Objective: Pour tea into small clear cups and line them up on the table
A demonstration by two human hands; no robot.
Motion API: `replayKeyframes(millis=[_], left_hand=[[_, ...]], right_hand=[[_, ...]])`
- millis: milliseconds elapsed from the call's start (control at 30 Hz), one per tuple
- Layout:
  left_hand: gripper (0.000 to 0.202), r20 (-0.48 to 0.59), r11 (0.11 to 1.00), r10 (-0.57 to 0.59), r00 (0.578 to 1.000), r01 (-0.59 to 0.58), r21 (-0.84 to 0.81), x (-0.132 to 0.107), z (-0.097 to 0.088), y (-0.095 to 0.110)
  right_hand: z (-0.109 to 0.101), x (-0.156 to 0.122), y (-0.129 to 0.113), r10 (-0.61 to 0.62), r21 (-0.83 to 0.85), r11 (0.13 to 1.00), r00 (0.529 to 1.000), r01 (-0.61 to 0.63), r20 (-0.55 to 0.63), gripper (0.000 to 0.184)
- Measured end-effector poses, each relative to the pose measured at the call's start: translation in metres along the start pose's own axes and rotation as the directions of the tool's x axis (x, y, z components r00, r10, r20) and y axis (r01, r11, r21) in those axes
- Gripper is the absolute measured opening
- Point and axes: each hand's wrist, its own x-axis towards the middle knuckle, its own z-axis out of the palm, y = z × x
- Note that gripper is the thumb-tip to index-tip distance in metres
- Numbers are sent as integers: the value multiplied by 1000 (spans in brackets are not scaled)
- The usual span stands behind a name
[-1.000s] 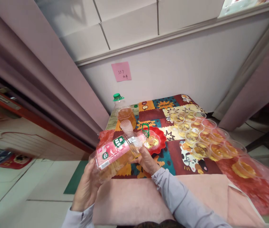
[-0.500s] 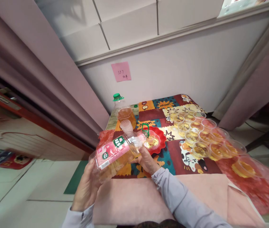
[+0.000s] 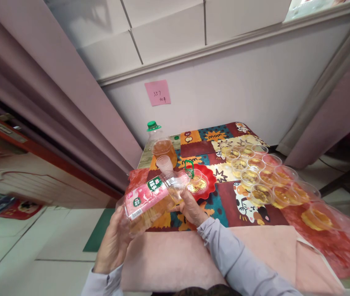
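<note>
Bottle (image 3: 162,207) and label (image 3: 144,196) are held tilted above the left edge of the table (image 3: 147,158), neck toward the right. The base is clamped in the left hand (image 3: 113,240); the neck end is gripped by the right hand (image 3: 190,208), thumb on top. On the pink label, large white Chinese characters are printed over a dark green panel, with a smaller green oval and a barcode below; the characters are too small to be read with certainty. A green loop handle (image 3: 189,167) is seen at the neck. Beneath the mouth, a clear cup (image 3: 196,177) is set on a red scalloped plate (image 3: 211,183); whether liquid is running cannot be told. "357" is handwritten on a pink note (image 3: 158,93) on the wall, above two characters. Lettering like "mow" or "wow" is printed on the patterned mat (image 3: 197,149) near the far edge. Near the far left corner, a green-capped jug (image 3: 164,150) is stood behind nested cups (image 3: 164,163). Along the right edge, filled cups (image 3: 259,193) are grouped; the near edge is covered by a pink cloth (image 3: 175,259).
</note>
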Motion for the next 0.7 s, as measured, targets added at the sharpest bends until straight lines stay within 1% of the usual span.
replayKeyframes(millis=[167, 267, 467, 700], left_hand=[[76, 7, 1000, -7, 1000, 7, 2, 0, 0, 0], [76, 8, 1000, -10, 1000, 10, 8, 0, 0, 0], [73, 4, 1000, -4, 1000, 4, -4, 1, -2, -1], [77, 0, 1000, 1, 1000, -1, 19, 3, -5, -2]], right_hand=[[0, 1, 0, 2, -7, 1000, 1000, -2, -6, 69], [1, 0, -1, 6, -11, 1000, 1000, -6, 8, 67], [0, 0, 0, -5, -6, 1000, 1000, 5, -8, 65], [0, 0, 0, 8, -10, 1000, 1000, -8, 2, 67]])
